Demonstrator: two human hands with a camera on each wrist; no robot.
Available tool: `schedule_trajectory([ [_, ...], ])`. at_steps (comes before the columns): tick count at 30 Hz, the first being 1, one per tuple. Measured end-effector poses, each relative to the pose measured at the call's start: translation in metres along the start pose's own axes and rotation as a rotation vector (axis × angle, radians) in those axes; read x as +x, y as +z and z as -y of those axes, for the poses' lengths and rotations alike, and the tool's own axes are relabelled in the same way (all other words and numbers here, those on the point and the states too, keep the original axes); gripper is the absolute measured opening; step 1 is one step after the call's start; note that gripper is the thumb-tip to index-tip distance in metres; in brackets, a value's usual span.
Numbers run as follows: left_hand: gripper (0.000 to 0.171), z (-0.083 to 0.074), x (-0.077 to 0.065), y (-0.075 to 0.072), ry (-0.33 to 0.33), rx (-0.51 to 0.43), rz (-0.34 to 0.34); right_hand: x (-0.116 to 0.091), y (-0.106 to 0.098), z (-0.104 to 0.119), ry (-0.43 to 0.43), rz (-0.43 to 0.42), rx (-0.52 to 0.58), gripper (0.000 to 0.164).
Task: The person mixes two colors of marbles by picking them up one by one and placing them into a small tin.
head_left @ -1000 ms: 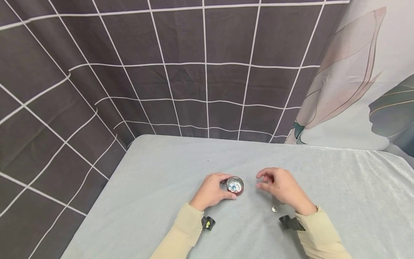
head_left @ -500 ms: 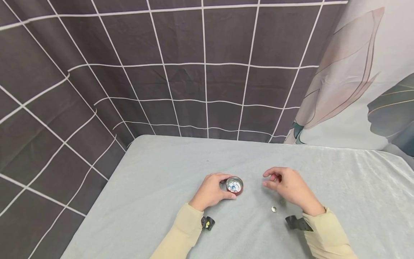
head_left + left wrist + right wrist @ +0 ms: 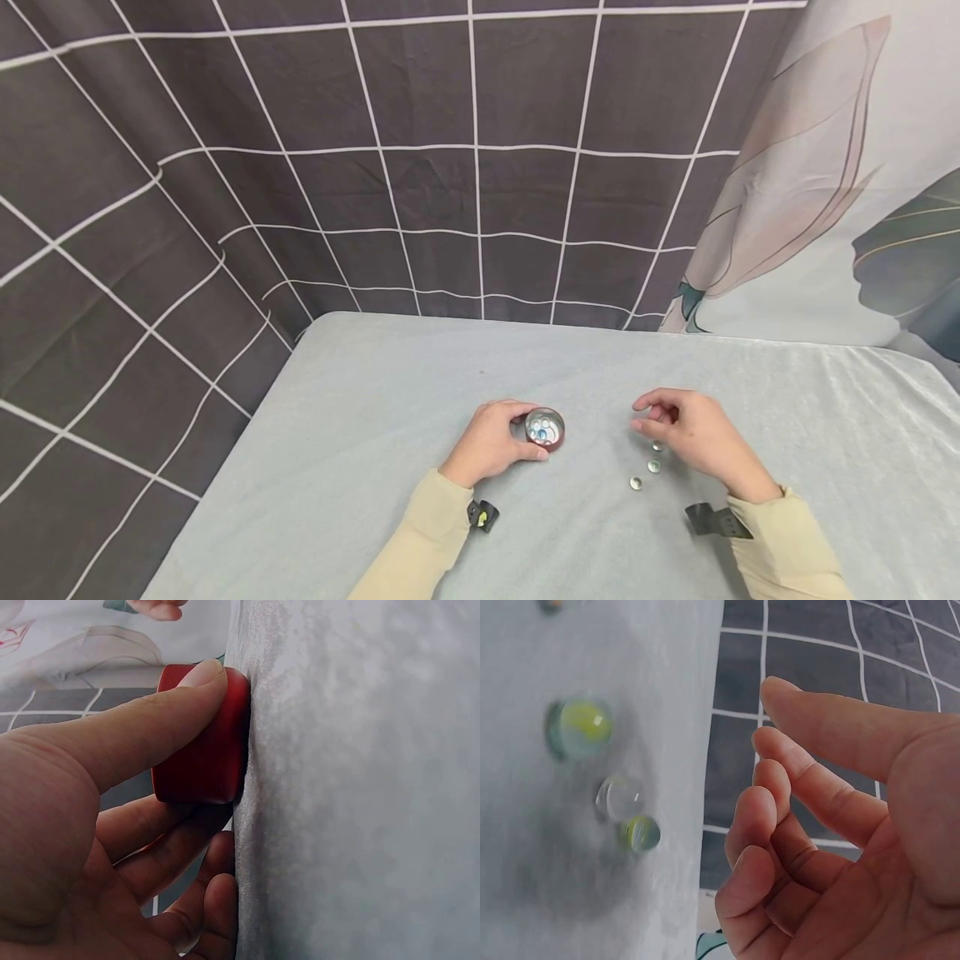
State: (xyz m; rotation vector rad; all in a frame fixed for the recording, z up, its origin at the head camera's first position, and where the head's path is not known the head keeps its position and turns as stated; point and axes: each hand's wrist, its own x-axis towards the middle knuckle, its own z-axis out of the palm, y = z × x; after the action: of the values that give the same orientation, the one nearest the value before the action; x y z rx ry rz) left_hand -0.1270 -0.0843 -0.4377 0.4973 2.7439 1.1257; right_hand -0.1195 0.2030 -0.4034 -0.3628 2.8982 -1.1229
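My left hand [image 3: 487,442] grips a small round red tin [image 3: 196,742] standing on the cloth. Its thumb lies along the near side and the fingers curl behind it. Several glass marbles [image 3: 542,429] lie on the tin's silvery floor in the head view. To the right, my right hand [image 3: 686,429] hovers above the cloth, fingers loosely bent, thumb and forefinger apart with nothing between them. Loose on the cloth beside it are a yellow-green marble [image 3: 585,726], a clear marble [image 3: 622,799] and a smaller green-yellow marble [image 3: 641,834]; part of another shows at that view's top edge.
A pale grey cloth [image 3: 360,400] covers the table. Behind and to the left hangs a dark curtain with a white grid [image 3: 420,192]. A leaf-patterned curtain [image 3: 810,208] hangs at the back right. Each wrist wears a black strap.
My right hand has drawn away to the right from the tin, bringing more marbles on the cloth into sight. The left hand and the tin have stayed in place.
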Motion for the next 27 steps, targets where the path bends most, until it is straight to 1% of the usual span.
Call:
schedule_trajectory([
  [15, 0.058, -0.001, 0.000, 0.001, -0.002, -0.002, 0.001, -0.007, -0.007, -0.022, 0.047, -0.005, 0.000, 0.023],
  [23, 0.058, -0.001, 0.000, 0.001, -0.011, -0.002, 0.002, -0.007, -0.010, -0.030, 0.071, 0.007, -0.034, 0.026],
  [27, 0.058, -0.001, 0.000, 0.001, -0.012, 0.002, 0.003, -0.008, -0.009, -0.032, 0.086, 0.022, -0.054, 0.025],
])
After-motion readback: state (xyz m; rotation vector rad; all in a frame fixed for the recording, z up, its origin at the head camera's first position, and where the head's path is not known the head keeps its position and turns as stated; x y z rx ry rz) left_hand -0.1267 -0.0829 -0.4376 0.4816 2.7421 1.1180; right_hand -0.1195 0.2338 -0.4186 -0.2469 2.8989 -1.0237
